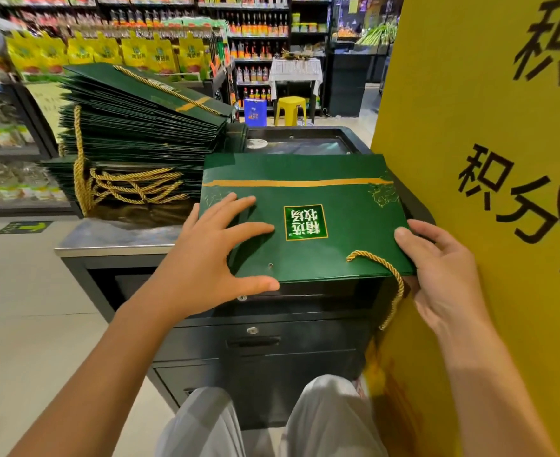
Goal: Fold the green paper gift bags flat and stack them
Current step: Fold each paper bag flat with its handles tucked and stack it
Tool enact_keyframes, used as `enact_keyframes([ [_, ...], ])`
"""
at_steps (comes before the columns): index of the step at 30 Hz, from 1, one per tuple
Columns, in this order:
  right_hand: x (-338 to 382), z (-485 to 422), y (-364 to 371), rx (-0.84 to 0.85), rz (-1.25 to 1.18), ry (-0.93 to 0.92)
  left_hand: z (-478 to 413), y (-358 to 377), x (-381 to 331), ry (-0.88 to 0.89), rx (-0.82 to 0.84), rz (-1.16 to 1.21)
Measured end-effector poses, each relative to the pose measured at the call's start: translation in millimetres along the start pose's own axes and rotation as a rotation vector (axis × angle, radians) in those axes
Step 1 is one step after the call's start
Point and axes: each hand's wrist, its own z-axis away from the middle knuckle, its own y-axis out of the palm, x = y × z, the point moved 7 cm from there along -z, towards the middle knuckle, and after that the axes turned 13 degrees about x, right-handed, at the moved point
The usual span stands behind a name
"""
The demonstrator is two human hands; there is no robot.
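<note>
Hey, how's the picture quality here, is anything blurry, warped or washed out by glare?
Head view: the green bag under the left hand is sharp, its label readable; the shelves at far left are smeared; the wide lens bends the yellow panel; lighting is even, with pale glare on the steel counter.

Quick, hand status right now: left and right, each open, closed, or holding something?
Left hand: open, fingers spread flat, pressing on the green bag.
Right hand: grips the green bag's near right corner, thumb on top.
</note>
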Motion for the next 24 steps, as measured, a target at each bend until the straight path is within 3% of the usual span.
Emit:
enact_keyframes([
  [7, -31.2, 15.0, -7.2, 0.024, -0.038, 0.089, 0.6, 7.0, 1.2, -0.016, 0.0, -0.045],
  [13, -64.1, 34.8, -5.7, 0.233, -0.042, 0.101, 0.1, 7.5, 2.0, -0.024, -0.006, -0.031],
  [15, -74.4, 42.4, -9.0, 0.367, 0.12, 0.053, 0.1, 7.2, 2.3, -0.026, -0.006, -0.019],
  [17, -89.7, 50.5, -13.4, 0.481, 0.482, 0.058, 0.2, 6.8, 2.8, -0.026, -0.007, -0.02],
  [20, -101.5, 52.7, -28.1, 0.381, 0.91, 0.058, 0.0, 7.4, 2.9, -0.021, -0.006, -0.018],
  [24, -85.9, 61.2, -11.3, 0.403, 0.866, 0.035, 1.7, 7.6, 1.2, -0.012, -0.028, -0.001],
])
